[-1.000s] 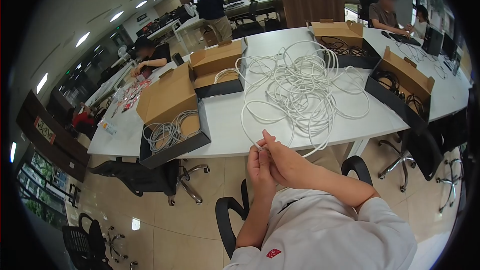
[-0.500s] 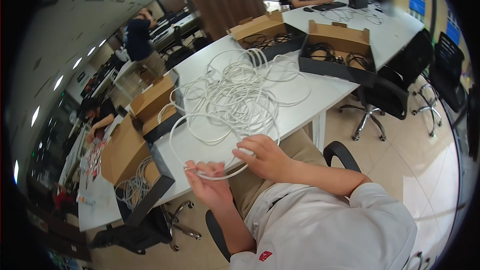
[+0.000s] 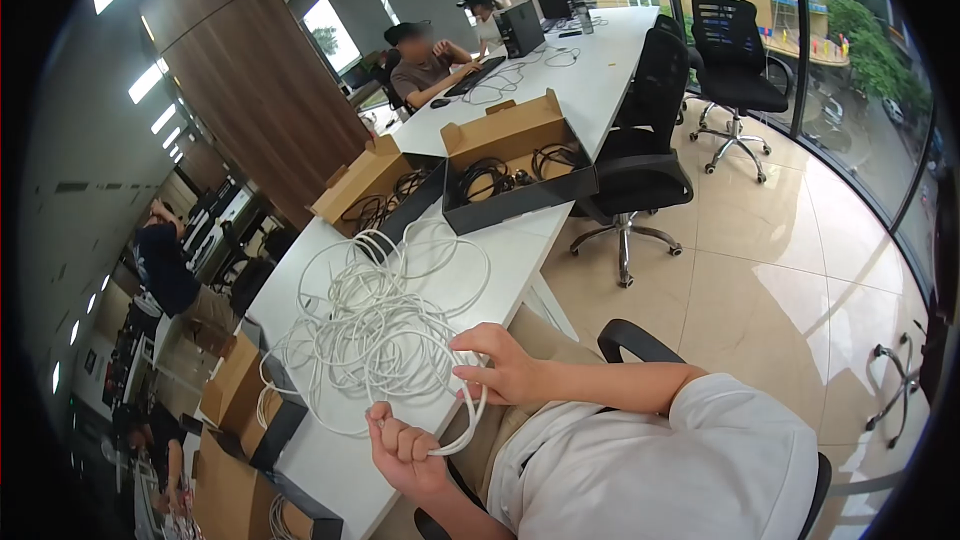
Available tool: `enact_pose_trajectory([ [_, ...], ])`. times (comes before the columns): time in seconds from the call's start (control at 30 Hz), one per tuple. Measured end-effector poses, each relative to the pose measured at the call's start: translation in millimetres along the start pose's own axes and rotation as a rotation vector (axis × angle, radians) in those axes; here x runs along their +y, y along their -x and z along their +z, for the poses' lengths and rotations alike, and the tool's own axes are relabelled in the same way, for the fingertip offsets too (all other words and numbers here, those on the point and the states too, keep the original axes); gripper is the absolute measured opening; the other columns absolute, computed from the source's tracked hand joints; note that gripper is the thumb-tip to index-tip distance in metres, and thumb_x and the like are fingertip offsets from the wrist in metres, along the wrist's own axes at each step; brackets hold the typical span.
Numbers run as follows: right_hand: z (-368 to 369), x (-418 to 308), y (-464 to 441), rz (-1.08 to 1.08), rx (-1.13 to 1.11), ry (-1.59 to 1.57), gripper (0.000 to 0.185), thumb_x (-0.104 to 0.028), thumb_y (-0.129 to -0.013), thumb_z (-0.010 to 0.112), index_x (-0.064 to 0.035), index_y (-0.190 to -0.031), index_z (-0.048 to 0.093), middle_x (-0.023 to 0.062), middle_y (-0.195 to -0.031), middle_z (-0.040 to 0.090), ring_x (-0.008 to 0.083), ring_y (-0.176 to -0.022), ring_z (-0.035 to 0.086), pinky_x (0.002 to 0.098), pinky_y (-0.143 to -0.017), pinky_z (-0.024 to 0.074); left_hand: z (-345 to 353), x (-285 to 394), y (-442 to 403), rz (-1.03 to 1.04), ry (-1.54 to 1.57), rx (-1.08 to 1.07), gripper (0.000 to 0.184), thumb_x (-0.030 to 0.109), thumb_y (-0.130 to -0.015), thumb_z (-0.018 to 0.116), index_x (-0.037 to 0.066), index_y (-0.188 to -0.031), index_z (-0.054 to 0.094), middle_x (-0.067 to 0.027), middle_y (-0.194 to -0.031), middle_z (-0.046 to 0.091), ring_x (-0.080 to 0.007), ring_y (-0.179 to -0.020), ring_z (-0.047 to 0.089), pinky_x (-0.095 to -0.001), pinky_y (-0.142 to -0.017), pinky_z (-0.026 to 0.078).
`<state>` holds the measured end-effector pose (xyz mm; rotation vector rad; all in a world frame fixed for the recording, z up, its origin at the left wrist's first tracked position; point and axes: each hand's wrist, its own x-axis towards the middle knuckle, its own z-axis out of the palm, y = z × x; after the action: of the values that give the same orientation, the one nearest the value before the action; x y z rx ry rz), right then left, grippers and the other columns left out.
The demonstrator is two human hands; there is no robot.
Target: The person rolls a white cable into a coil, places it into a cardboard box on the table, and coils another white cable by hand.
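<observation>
A tangled heap of white cable (image 3: pixel 375 340) lies on the white table in front of me. My left hand (image 3: pixel 408 452) is closed in a fist around a length of this cable, just off the table's near edge. Cable strands curve from it up to my right hand (image 3: pixel 503 368), which is at the right side of the heap. The right fingers are bent loosely about the strands, the index finger standing somewhat apart. Where the cable passes under the right palm is hidden.
Open cardboard boxes with black cables, a left one (image 3: pixel 385 185) and a right one (image 3: pixel 520 165), stand beyond the heap. More boxes (image 3: pixel 235 485) with pale cables stand at left. Office chairs (image 3: pixel 640 170) are at right. People sit or stand farther off, one at a keyboard (image 3: pixel 475 76).
My view has swung to the right. The left hand has gone from raised, partly spread fingers to a fist around the cable. The right hand stays at the strands, its fingers wider apart.
</observation>
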<state>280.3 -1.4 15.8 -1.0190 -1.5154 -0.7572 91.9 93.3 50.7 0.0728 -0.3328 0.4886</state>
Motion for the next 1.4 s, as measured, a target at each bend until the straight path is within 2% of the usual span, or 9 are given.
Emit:
enact_pose_trajectory([
  [0.33,13,1,-25,0.205,-0.154,-0.208,0.011,-0.009,-0.072,0.074,-0.0062,-0.078,0.064,0.0028,-0.058,0.055,0.0207,-0.053,0.055,0.0325,-0.053,0.0435,-9,3,0,0.162,-0.273,0.468,0.042,0.021,-0.102,0.031,-0.004,-0.136,0.031,-0.0064,-0.09,0.06,-0.005,-0.045,0.029,-0.0211,-0.039,0.029],
  [0.37,15,-1,-34,0.14,-0.12,-0.23,0.008,-0.007,-0.072,0.072,-0.0058,-0.075,0.064,0.0039,-0.054,0.054,0.0203,-0.047,0.053,0.031,-0.043,0.0388,-14,4,0,0.155,-0.279,0.4,0.048,0.016,-0.099,0.038,-0.005,-0.141,0.024,-0.0185,-0.125,0.053,-0.0047,-0.052,0.043,-0.02,-0.046,0.043],
  [0.47,14,-7,-44,0.098,-0.107,-0.233,0.007,-0.008,-0.074,0.071,-0.0058,-0.073,0.064,0.0055,-0.056,0.056,0.021,-0.047,0.054,0.0309,-0.044,0.0396,-13,-17,2,0.337,-0.796,0.579,0.056,0.018,-0.097,0.045,-0.004,-0.143,0.02,-0.0206,-0.135,0.045,-0.0106,-0.073,0.059,-0.0242,-0.062,0.052],
  [0.5,11,-9,-48,0.104,-0.114,-0.225,0.007,-0.008,-0.074,0.071,-0.0057,-0.073,0.064,0.0055,-0.056,0.056,0.0213,-0.047,0.054,0.0309,-0.044,0.0395,-26,-11,10,0.247,-0.923,0.404,0.061,0.024,-0.096,0.046,-0.002,-0.144,0.02,-0.0209,-0.143,0.036,-0.0259,-0.108,0.057,-0.0362,-0.089,0.049],
  [0.63,-10,-19,-71,0.106,-0.112,-0.154,0.007,-0.007,-0.073,0.071,-0.0058,-0.072,0.064,0.0042,-0.053,0.053,0.021,-0.044,0.05,0.0303,-0.043,0.0376,-29,-23,8,0.35,-1.636,0.386,0.06,0.041,-0.1,0.033,0.0,-0.143,0.027,-0.0172,-0.144,0.034,-0.0315,-0.134,0.031,-0.0439,-0.108,0.028],
  [0.87,-16,-21,-76,0.103,-0.354,0.011,0.015,-0.013,-0.079,0.065,-0.0103,-0.07,0.054,0.0012,-0.053,0.051,0.0206,-0.046,0.052,0.0311,-0.044,0.0391,5,-43,13,0.358,-1.925,-0.027,0.074,0.055,-0.097,0.031,-0.008,-0.135,0.038,-0.0206,-0.132,0.048,-0.027,-0.124,0.047,-0.041,-0.104,0.034],
  [0.9,-13,-21,-73,0.128,-0.404,0.051,0.019,-0.014,-0.081,0.063,-0.0108,-0.07,0.049,0.0012,-0.054,0.051,0.0206,-0.049,0.054,0.0321,-0.046,0.0407,17,-53,6,0.539,-2.042,-0.095,0.063,0.046,-0.098,0.039,-0.007,-0.131,0.044,-0.0184,-0.099,0.066,-0.0248,-0.092,0.064,-0.0347,-0.085,0.047],
  [1.0,-14,-19,-70,0.195,-0.493,0.026,0.02,-0.012,-0.069,0.069,-0.0083,-0.082,0.054,0.0038,-0.063,0.06,0.023,-0.056,0.062,0.0334,-0.047,0.0461,21,-58,15,0.116,-1.903,0.244,0.048,0.024,-0.098,0.045,-0.008,-0.134,0.041,-0.0087,-0.088,0.062,-0.0117,-0.078,0.058,-0.0266,-0.072,0.047],
  [1.4,-19,-17,-62,0.331,-0.605,-0.337,0.012,-0.015,-0.079,0.066,-0.007,-0.085,0.06,0.0059,-0.065,0.061,0.0236,-0.054,0.058,0.0326,-0.05,0.0429,12,-46,18,0.515,-2.062,0.212,0.029,0.023,-0.098,0.047,-0.004,-0.093,0.058,0.0007,-0.069,0.051,-0.0049,-0.06,0.038,-0.0224,-0.054,0.03],
])
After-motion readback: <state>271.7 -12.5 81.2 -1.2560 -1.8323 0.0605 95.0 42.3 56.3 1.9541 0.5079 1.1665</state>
